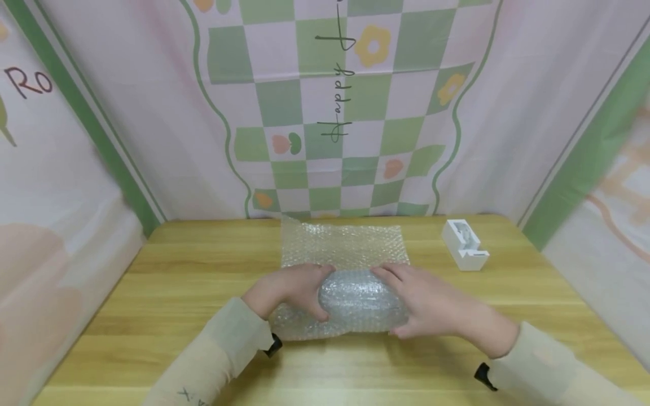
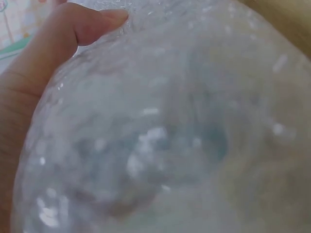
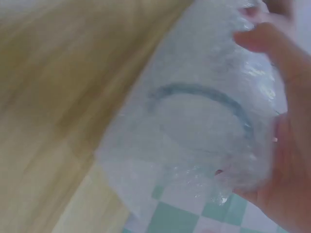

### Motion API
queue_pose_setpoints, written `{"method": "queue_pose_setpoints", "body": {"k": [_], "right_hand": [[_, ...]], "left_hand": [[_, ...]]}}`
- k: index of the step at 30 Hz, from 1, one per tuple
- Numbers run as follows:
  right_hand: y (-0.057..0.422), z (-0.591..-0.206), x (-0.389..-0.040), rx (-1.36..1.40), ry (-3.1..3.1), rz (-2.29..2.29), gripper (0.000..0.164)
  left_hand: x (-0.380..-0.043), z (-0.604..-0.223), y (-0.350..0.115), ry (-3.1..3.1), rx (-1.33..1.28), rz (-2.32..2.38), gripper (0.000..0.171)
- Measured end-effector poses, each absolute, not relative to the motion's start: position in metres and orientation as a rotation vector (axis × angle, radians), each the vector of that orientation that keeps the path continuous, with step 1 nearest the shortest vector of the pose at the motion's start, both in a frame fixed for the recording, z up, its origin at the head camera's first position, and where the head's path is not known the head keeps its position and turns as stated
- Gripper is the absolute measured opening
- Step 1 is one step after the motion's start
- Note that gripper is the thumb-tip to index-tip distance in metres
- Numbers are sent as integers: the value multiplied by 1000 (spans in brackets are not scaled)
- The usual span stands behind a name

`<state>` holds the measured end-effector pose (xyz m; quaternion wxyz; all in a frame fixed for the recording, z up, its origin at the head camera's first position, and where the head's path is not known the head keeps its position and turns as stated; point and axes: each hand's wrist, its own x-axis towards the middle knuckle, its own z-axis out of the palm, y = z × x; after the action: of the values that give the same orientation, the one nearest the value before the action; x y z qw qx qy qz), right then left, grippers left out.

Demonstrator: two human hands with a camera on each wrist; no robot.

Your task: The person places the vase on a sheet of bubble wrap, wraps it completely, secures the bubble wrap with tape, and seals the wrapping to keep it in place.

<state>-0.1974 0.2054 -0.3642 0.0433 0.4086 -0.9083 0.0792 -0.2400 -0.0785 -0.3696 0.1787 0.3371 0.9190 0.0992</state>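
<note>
A clear bubble wrap roll lies crosswise near the front of the wooden table, wound around something round. Through its open end in the right wrist view, a curved bluish rim shows; what the wrapped thing is stays unclear. My left hand grips the roll's left end, thumb on the near side and fingers over the top. At the opposite end, my right hand holds it the same way. Beyond the roll, a flat stretch of bubble wrap sheet spreads toward the back. In the left wrist view, the bubble wrap fills most of the frame.
A white tape dispenser with a tape roll stands at the back right of the wooden table. Behind it hangs a green-and-white checkered curtain, with printed cloth on both sides.
</note>
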Motion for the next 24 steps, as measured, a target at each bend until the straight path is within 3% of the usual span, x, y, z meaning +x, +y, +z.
{"method": "queue_pose_setpoints", "body": {"k": [5, 18, 24], "right_hand": [[203, -373, -198, 1246, -2740, 178, 129], [209, -388, -209, 1267, -2598, 210, 118], [208, -388, -210, 1271, -2605, 239, 117]], "left_hand": [[-239, -368, -79, 2588, 921, 313, 104], [-243, -369, -83, 2580, 916, 369, 104], [-244, -371, -89, 2607, 946, 463, 112]]}}
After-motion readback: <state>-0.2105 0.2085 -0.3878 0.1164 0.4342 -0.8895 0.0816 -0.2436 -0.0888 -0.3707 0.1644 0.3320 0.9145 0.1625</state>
